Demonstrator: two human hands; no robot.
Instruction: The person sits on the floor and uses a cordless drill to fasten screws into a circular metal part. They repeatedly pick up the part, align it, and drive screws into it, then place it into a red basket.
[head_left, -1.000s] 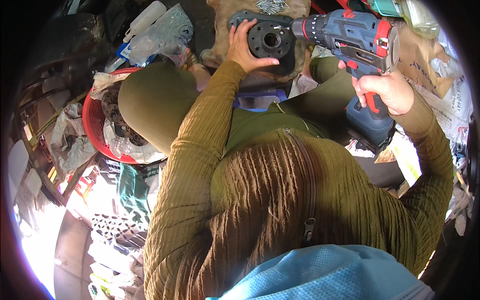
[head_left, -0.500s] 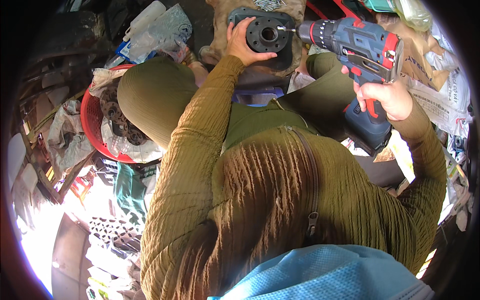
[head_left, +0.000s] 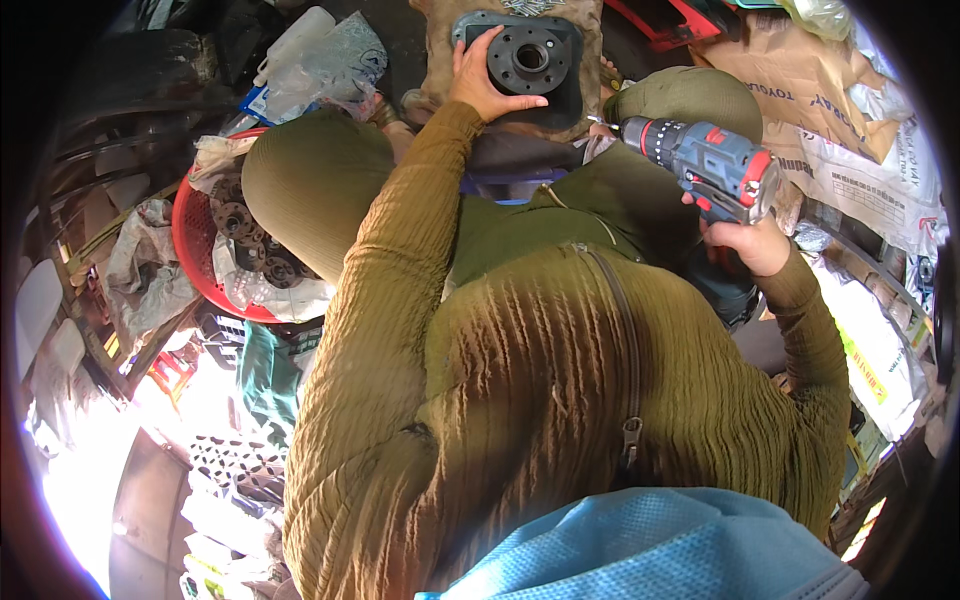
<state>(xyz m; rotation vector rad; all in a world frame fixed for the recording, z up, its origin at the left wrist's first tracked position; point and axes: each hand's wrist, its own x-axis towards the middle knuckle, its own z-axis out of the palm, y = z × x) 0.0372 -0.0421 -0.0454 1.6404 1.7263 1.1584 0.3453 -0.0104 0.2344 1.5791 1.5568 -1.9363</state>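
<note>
A round dark metal flange (head_left: 506, 76) with a central bore and a ring of small holes rests on a dark square tray (head_left: 566, 112). My left hand (head_left: 482, 84) curves round its left side, thumb along the near edge and fingers at the far left rim. In my right hand (head_left: 752, 240) is a blue, black and red cordless drill (head_left: 712, 165), gripped by its handle. Its bit points left and stands apart from the flange, above my right thigh. The drill's battery end lies in shadow. Several screws (head_left: 533, 6) lie just beyond the tray.
On my left stands a red plastic basket (head_left: 190, 240) with several dark metal parts (head_left: 238, 222). Clear plastic bags (head_left: 335, 70) lie beyond my left knee. A brown paper sack (head_left: 790, 80) and white printed sacks (head_left: 850, 180) are to the right. Brown cloth (head_left: 438, 60) lies under the tray.
The drill in my right hand has moved away from the flange, down and nearer to me. My right knee has come into view behind it. My left hand stays on the flange.
</note>
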